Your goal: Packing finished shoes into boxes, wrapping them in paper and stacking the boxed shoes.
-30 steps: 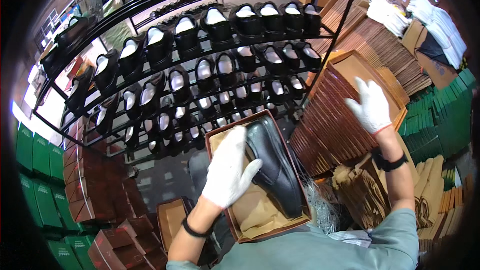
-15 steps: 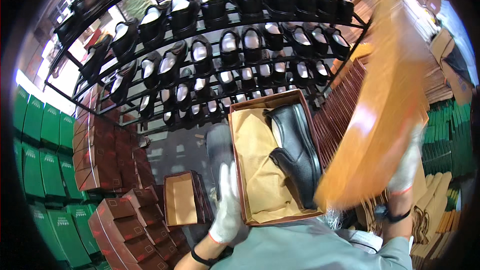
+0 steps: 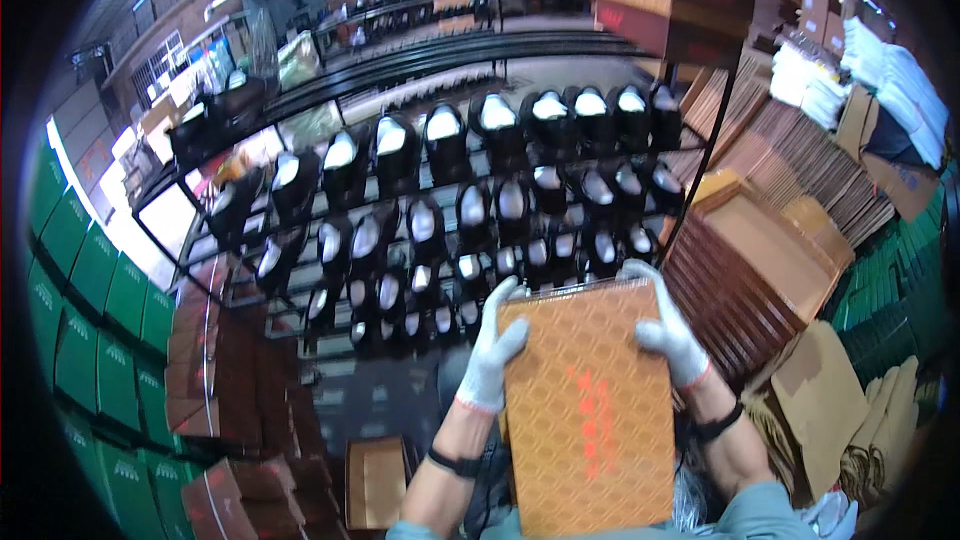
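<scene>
Right in front of me is a shoe box (image 3: pixel 590 400) with an orange-brown patterned lid on it and red print. My left hand (image 3: pixel 492 350), in a white glove, grips its left side near the far end, thumb on the lid. The gloved right hand (image 3: pixel 668 332) holds the far right corner the same way. Whatever lies inside is hidden beneath the lid. Beyond the box stands a black metal rack (image 3: pixel 440 175) with several rows of black shoes (image 3: pixel 425 225) with pale insoles.
Two shoe boxes (image 3: pixel 680 0) sit on the rack's top right. At right are stacked dark red box trays (image 3: pixel 740 290) and brown paper (image 3: pixel 815 390). Green boxes (image 3: pixel 95 290) and dark red boxes (image 3: pixel 215 370) are piled at left. A tray (image 3: pixel 375 480) lies low, left of centre.
The orange lid, swung up at the right in my right hand, now covers the box, hiding the black shoe and paper. Both hands hold the box's far end. The view has tilted up.
</scene>
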`<state>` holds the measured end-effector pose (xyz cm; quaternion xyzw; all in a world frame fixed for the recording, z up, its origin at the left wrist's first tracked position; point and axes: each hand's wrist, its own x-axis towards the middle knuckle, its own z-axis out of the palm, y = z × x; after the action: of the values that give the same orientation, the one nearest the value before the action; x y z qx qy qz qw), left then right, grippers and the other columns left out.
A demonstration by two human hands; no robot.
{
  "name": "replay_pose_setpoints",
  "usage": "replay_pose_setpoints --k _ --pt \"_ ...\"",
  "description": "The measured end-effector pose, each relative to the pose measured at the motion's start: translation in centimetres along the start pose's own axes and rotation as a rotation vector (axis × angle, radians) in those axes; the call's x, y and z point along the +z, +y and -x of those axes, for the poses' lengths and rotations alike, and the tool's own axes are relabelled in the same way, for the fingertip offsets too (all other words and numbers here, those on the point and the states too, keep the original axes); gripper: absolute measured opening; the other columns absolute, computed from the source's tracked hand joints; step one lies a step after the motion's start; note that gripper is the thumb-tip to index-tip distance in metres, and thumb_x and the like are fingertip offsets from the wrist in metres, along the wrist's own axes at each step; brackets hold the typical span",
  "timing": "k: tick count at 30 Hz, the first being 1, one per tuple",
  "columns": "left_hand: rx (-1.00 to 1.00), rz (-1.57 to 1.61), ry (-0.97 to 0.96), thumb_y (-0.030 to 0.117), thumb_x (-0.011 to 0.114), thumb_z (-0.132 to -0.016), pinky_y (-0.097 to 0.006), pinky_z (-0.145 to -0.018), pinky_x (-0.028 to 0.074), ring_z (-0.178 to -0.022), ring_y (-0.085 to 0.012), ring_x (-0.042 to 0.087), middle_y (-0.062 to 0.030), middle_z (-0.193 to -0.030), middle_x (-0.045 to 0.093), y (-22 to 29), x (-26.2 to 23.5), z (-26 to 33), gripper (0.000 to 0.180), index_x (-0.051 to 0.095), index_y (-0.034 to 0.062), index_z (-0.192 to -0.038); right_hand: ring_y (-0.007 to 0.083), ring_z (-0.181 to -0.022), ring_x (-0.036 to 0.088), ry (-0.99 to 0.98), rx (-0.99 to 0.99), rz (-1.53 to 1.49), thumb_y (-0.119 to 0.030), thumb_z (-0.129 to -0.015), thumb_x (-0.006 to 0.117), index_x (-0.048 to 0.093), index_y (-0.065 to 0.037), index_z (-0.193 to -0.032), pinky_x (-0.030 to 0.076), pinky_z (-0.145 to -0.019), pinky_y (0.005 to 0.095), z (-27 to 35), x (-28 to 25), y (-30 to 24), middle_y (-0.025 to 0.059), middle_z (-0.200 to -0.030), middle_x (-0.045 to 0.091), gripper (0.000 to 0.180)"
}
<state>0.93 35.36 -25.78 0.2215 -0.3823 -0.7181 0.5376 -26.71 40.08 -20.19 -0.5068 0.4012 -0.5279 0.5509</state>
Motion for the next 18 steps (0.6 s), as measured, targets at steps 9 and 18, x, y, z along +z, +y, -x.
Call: replay_pose_setpoints --k 9,18 --pt "0.057 -0.359 0.149 0.036 0.056 -0.120 -0.036 -0.114 0.050 -0.129 -0.0179 0.061 -0.0098 -0.148 0.062 -3.6 -3.8 -0.4 0.052 0.050 0.0048 -0.161 0.0275 -0.161 0.039 0.097 0.059 0.024 -0.032 -0.089 0.090 0.023 -0.001 -0.179 0.030 -0.135 0.0430 0.4 -0.2 1.7 0.0196 -0.174 0.041 0.116" --pt "-0.243 -0.016 0.037 0.029 0.075 -0.110 -0.040 -0.115 0.055 -0.132 -0.0218 0.064 -0.0089 -0.150 0.062 -1.8 2.1 -3.4 0.071 0.039 0.0092 -0.168 0.0298 -0.165 0.036 0.089 0.174 -0.112 -0.029 -0.080 0.095 0.007 -0.004 -0.182 0.028 -0.137 0.0449 6.3 -2.0 2.3 0.0171 -0.180 0.035 0.137"
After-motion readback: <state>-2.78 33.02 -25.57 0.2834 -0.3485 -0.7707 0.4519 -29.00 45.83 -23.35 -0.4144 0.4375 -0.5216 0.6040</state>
